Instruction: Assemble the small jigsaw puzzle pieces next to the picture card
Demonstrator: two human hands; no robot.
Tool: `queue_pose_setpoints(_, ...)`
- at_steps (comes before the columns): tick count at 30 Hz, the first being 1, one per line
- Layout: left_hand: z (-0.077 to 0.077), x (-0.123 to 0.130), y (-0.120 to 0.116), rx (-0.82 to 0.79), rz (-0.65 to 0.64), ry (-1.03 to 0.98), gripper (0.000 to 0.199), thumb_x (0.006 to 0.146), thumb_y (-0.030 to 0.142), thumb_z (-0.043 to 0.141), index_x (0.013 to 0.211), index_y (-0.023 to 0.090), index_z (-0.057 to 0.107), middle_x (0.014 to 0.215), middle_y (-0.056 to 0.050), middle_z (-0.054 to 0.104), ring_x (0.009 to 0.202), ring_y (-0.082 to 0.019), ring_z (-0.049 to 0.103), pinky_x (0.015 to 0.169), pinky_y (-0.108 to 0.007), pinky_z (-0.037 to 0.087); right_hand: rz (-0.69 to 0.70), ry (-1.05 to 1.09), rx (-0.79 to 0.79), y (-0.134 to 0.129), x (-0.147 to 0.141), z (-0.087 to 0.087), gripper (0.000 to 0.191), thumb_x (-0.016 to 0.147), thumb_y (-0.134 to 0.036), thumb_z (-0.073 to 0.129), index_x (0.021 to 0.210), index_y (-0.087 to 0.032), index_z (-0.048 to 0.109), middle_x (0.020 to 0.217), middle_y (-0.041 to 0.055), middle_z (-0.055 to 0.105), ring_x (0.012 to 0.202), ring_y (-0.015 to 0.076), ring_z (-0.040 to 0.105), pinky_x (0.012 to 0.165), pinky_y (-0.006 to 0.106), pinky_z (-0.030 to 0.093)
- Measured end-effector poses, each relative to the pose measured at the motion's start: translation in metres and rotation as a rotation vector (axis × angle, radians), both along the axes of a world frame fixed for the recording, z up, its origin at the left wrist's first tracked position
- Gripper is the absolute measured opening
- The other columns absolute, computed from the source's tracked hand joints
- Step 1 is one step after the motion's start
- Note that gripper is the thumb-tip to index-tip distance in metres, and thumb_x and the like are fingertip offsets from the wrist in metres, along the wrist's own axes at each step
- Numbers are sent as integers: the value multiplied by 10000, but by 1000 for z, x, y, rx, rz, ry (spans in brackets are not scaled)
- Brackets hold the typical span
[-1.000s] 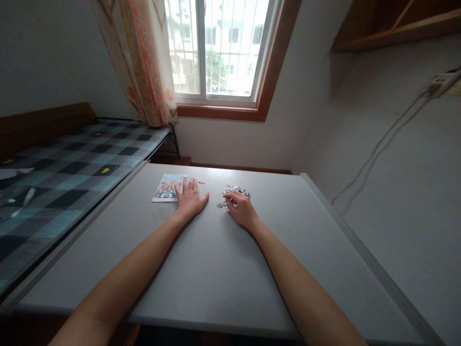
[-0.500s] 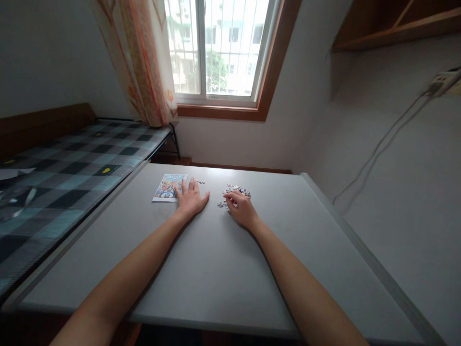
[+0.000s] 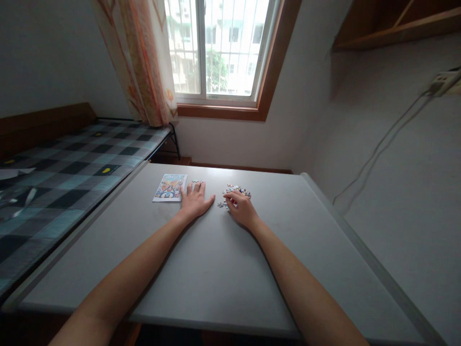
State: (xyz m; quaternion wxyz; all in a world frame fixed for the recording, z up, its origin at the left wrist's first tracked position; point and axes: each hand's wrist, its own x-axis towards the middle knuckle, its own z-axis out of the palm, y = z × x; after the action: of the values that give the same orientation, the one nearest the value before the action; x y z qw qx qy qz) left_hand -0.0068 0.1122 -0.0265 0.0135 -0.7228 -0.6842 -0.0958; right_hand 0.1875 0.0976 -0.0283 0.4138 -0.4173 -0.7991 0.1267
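"How is the left hand set?"

"Palm down over the white table, its fingers fanned and pointing toward the far edge, the thumb stuck out toward the right hand. It is wide open, and I see nothing gripped in it. Its left forearm slants in from the lower left."

"What lies around it?"

"The printed picture sheet is flat on the table, just to its left, right by the outermost finger. A few loose pieces sit just beyond the fingertips (tiny things, too small for me to count)."

"And the right hand?"

"That one is turned inward, knuckles up, fingers curled, with the thumb and index finger drawn close together at the near left side of the puzzle pile. Whether a piece is pinched between them, I cannot tell. The right forearm comes up from the lower right."

"So where is the pile?"

"On the table, partly hidden by the right hand, showing beyond and beside its fingers. Some scattered pieces lie at its left edge, between the two hands, nearer the right one."
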Motion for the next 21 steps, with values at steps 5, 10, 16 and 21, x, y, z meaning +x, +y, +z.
queue_pose_setpoints(5,0,0,3,-20,14,-7,758,870,664,241,1483,222,308,1519,-88,344,1391,-362,228,1126,-617,102,3,0,0,-1,0,0,170,869,-150,526,918,-209,677,845,32,633,726,139,578,688,256,464)
queue_pose_setpoints(10,1,1,3,-22,26,4,754,869,668,234,1473,225,331,1517,-87,344,1380,-357,243,1126,-616,102,-1,3,-2,0,0,0,166,868,-142,526,910,-204,674,849,31,634,727,135,578,684,249,464)
queue_pose_setpoints(16,3,2,3,-34,13,8,765,869,672,210,1479,223,319,1544,-61,305,1412,-350,178,1131,-618,97,2,5,-2,-1,-1,1,160,869,-144,526,902,-201,672,834,30,625,712,133,574,675,246,465)
queue_pose_setpoints(21,0,3,6,-17,15,19,767,868,675,203,1475,224,329,1528,-73,335,1397,-367,205,1128,-633,66,-6,-1,3,-2,-1,2,163,867,-140,525,904,-201,672,839,33,630,716,136,574,689,255,465)
